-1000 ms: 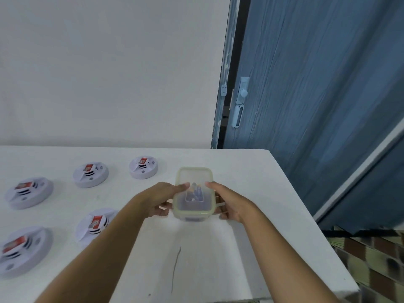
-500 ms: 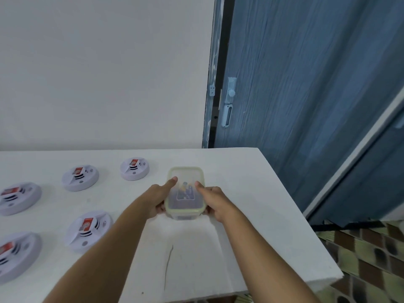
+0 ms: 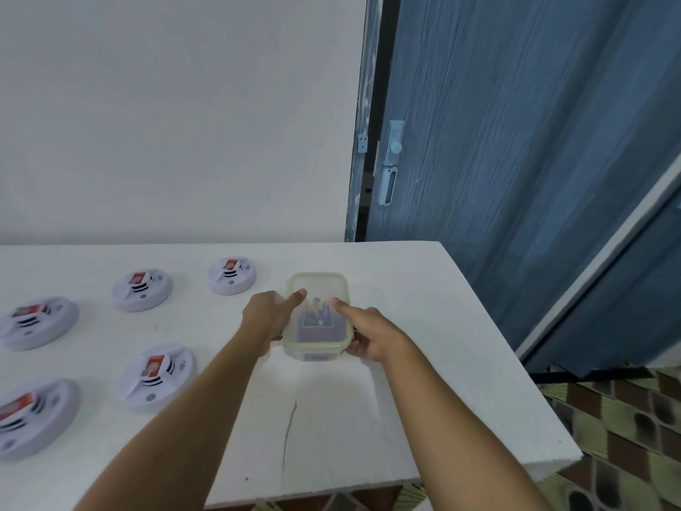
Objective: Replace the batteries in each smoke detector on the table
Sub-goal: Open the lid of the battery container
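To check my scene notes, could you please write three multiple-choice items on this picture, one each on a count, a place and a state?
1. How many smoke detectors are in view? A three; B five; C eight.
2. Where is the container relative to them? A to their right; B to their left; C between them.
3. The container's lid is: A off, beside it; B missing; C on.
Answers: 1 B, five white discs show. 2 A, every detector lies left of it. 3 C, the pale green rim caps the box.
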The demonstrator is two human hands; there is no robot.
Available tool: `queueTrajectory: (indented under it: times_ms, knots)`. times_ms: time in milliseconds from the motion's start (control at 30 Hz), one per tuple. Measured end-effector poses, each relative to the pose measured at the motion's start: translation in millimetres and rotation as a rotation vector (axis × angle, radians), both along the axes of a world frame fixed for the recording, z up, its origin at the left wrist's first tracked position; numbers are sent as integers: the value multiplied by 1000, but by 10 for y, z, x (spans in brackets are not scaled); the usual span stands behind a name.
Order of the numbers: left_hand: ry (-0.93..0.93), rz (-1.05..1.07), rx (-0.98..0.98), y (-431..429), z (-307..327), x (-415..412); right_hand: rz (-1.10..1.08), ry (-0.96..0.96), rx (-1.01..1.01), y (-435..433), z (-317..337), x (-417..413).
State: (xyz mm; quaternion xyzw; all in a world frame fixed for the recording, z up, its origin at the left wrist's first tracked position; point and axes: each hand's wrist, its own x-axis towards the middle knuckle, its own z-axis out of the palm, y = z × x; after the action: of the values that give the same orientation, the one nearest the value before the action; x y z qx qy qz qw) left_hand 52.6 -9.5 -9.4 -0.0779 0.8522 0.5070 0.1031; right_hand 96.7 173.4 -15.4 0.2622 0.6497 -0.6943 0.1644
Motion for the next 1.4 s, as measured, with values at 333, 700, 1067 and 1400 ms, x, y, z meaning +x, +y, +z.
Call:
queueTrajectory:
  times_ms: [333,700,1067,1400]
  knots:
    - [-4,49,56,27,18,30,11,-182,-147,95,20,-88]
    - [53,97,-88,57,43,97,55,-78,-9,133,99,-147]
    - [727,-555,-633,-52,225,463,37,70,36,86,135,-104]
    - [564,-647,-1101,143,439,722,66,78,21,188,224,-46]
